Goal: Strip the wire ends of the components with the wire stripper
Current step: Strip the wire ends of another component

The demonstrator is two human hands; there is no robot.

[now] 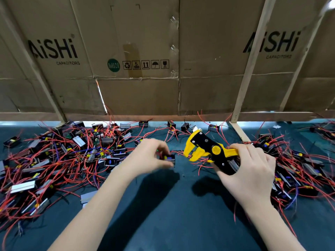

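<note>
The left hand [148, 156] pinched a small black part [169, 158] at the mat's middle. At its three o'clock, the right hand [250, 167] gripped the yellow wire stripper [204, 147], its open jaws pointing to nine o'clock.

One wire stripper [208, 149], two hands [148, 156], countless wired components [54, 156].

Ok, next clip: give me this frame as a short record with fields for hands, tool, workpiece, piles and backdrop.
left hand: left hand pinches a small black component
right hand: right hand grips the handles of the wire stripper
tool: yellow and black, head pointing left toward the component, a red wire at its jaws
piles: left pile and right pile of components with red wires
surface: dark mat
backdrop: cardboard wall printed AiSHi
</note>
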